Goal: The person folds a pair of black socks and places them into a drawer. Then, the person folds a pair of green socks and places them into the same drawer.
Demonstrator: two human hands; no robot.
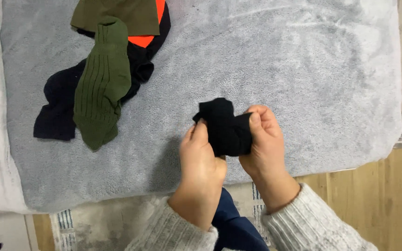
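the left hand and the right hand both pinch a bunched-up black sock, holding it up over the grey fuzzy blanket. far off to the left, a green sock lies on top of a dark blue sock, next to something orange.

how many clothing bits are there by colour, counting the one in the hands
black bundle, held by left hand and right hand: 1
ribbed green sock: 1
olive cloth: 1
dark navy piece: 1
orange piece: 1
total: 5, all on the grey blanket
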